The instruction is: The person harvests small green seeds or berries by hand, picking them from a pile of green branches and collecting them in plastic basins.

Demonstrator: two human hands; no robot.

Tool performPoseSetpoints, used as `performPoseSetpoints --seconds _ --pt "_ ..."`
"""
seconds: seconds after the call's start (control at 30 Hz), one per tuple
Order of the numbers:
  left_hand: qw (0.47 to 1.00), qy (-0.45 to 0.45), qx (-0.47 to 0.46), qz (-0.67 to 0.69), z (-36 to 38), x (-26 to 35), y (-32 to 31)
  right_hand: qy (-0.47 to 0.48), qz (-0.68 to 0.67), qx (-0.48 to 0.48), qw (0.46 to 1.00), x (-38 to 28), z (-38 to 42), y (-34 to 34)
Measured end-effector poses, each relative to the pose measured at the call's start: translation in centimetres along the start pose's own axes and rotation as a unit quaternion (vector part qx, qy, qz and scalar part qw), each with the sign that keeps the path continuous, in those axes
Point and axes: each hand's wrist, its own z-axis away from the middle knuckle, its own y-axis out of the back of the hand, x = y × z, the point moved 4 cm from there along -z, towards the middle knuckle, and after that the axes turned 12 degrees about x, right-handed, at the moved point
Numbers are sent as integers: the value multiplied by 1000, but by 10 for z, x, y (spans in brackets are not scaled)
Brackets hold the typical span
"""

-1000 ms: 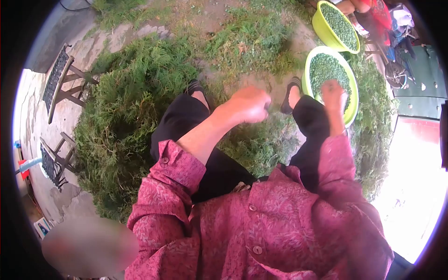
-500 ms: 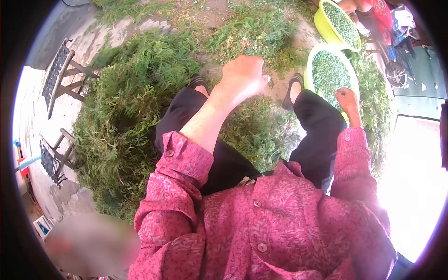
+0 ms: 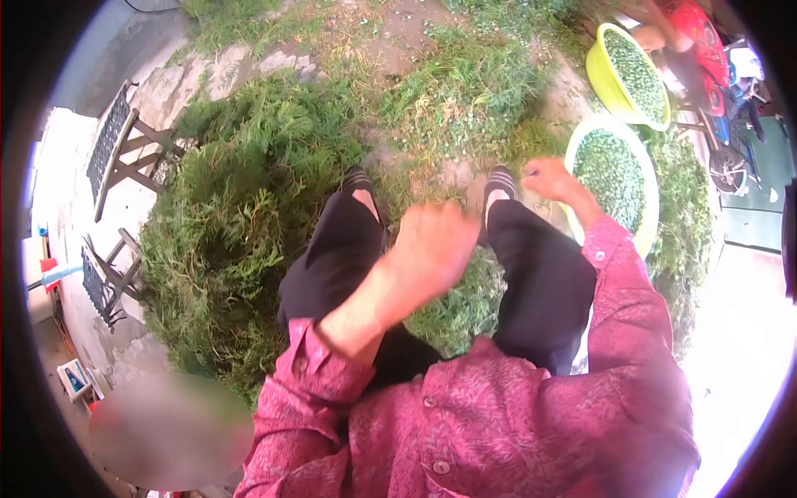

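Note:
My left hand (image 3: 436,249) is closed in a fist above the ground between my knees. Its fingers curl under and are slightly blurred, so anything inside is hidden. My right hand (image 3: 550,179) is closed too, fingers pressed together, beside the left rim of the near yellow-green basin (image 3: 651,212). I cannot make out what it holds. Small green pieces (image 3: 610,174), too small to name, fill that basin. Leafy evergreen cuttings (image 3: 465,303) lie on the ground below my hands.
A large heap of evergreen branches (image 3: 232,224) lies to my left, beside folding stools (image 3: 124,153). A second yellow basin (image 3: 604,79) of green pieces stands beyond the near one. Another person in red (image 3: 701,41) is at the upper right, near a wheel (image 3: 728,172).
My right hand has moved left, from over the near basin to beside its rim. My left hand has come down and closer to my body. The camera view has shifted.

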Motion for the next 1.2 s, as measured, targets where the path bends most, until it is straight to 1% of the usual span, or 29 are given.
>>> performPoseSetpoints --seconds 0.03,0.07,0.1,0.2,0.27,0.3,0.37,0.43,0.47,0.53,0.6,0.63,0.7,0.73,0.77,0.8,0.83,0.87,0.93,0.97,1.0,1.03,1.07,1.1,1.13,1.2 --pt "999 -33 5 -25 8 2 -9 20 -3 -30 999 -13 -13 -15" --pt "998 -40 -22 -43 12 5 -13 39 -6 -60 997 -21 -24 -30" --pt "996 -49 -51 -61 13 8 -16 40 -15 -65 997 -19 -37 -48" --pt "996 -55 -59 -42 7 18 -12 66 -62 -57 994 -8 -73 -112" --pt "996 -48 -80 9 -1 18 -8 47 -104 -20 993 -1 -94 -140" --pt "995 -45 -90 9 -4 17 -8 47 -126 -1 991 7 -103 -158" --pt "991 -30 -129 27 -9 13 -13 28 -127 2 991 10 -117 -177" --pt "990 -26 -135 26 -12 8 -18 7 -130 9 991 8 -127 -190" --pt "991 -25 -130 27 -14 6 -20 20 -128 23 991 6 -131 -194" --pt "986 -11 -161 34 -19 2 -23 28 -134 33 990 7 -135 -211" --pt "984 7 -174 28 -25 -1 -22 86 -127 95 984 8 -135 -221" --pt "991 30 -131 21 -29 2 -22 83 -131 92 984 12 -134 -225" --pt "987 38 -153 19 -32 1 -24 9 -251 16 968 22 -130 -228" --pt "985 46 -168 15 -32 1 -25 7 -253 13 967 22 -125 -220" --pt "984 46 -170 15 -31 0 -27 -97 -365 -37 925 25 -120 -215" --pt "985 46 -164 20 -31 0 -28 -198 -468 -85 857 28 -115 -217" --pt "986 44 -158 23 -31 1 -29 -194 -477 -63 855 29 -116 -215" --pt "986 42 -160 22 -29 2 -31 -195 -478 -61 854 26 -119 -213" --pt "986 37 -161 29 -27 4 -33 -139 -406 -20 903 12 -132 -199" --pt "985 36 -164 26 -26 4 -33 -37 -341 49 938 6 -141 -201" --pt "984 37 -171 31 -26 5 -34 -38 -344 51 937 3 -146 -210" --pt "983 39 -178 37 -26 5 -34 52 -304 122 943 -4 -149 -210" --pt "983 39 -178 35 -26 5 -34 141 -259 191 936 -10 -151 -214" --pt "982 40 -184 35 -27 5 -34 171 -254 209 929 -17 -152 -217" --pt "980 42 -190 35 -27 4 -35 171 -254 209 928 -16 -151 -219" --pt "980 51 -190 36 -28 3 -36 79 -257 38 963 -12 -143 -225"
